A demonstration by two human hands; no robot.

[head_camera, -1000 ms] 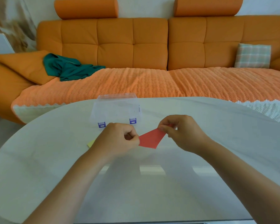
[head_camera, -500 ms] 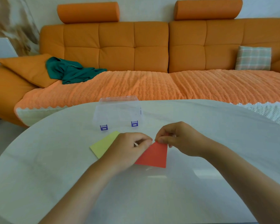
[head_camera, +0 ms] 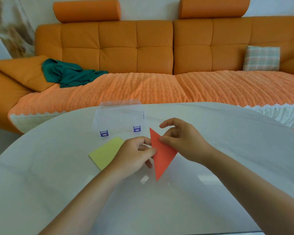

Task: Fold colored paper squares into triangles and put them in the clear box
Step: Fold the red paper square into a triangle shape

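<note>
Above white table (head_camera: 227, 167), our left hand (head_camera: 134, 156) and right hand (head_camera: 182, 140) pinch red folded paper triangle (head_camera: 162, 156), just near of clear plastic box (head_camera: 120, 116); light, floppy; we judge edge grip by crease best.

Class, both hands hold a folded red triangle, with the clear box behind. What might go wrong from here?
1. The red triangle is only pinched by the left hand and right hand; the fold may spring open.
2. Whether the clear box is open cannot be told; if shut, one hand must let go.
3. The yellow paper lies beside the left hand and may get brushed away.
</note>
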